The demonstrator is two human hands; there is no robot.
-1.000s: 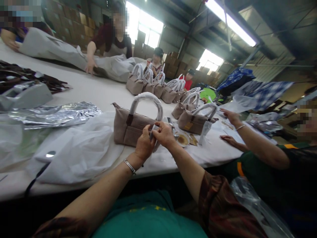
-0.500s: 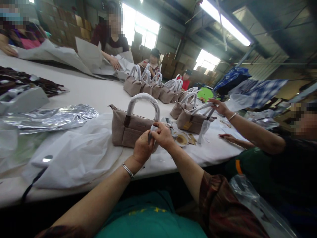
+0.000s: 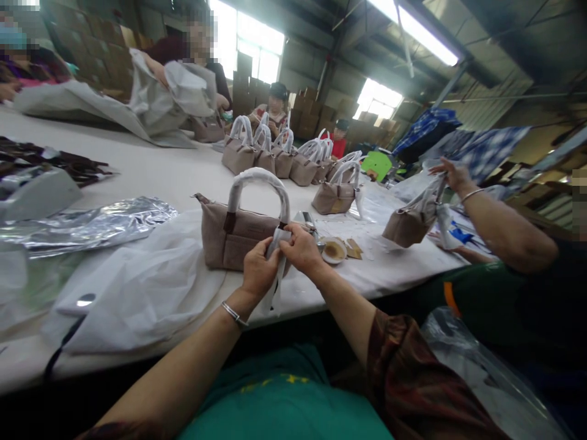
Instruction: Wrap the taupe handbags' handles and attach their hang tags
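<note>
Handbag (image 3: 217, 241), plain taupe, stands upright in the middle of the head view, near me on the white table (image 3: 151, 168), its handle (image 3: 257, 177) arching up in white wrapping. My left hand (image 3: 259, 269) is at the near right end of the bag, thumb and fingers closed on a white strip (image 3: 276, 241) whose tail hangs down. My right hand (image 3: 302, 249) meets it from the right, fingertips pinched together on the same strip, with no gap between them that I can see. How the strip joins the bag is hidden by my fingers.

Just right of my right hand sits a round dish (image 3: 334, 250). Left of the bag, white sheeting (image 3: 132, 293) lies crumpled near me, with silver foil (image 3: 105, 223) farther back. More bags (image 3: 282, 162) stand in a row on the far side. On the right, a co-worker's hand (image 3: 456, 177) grips another bag (image 3: 406, 226) by its handles.
</note>
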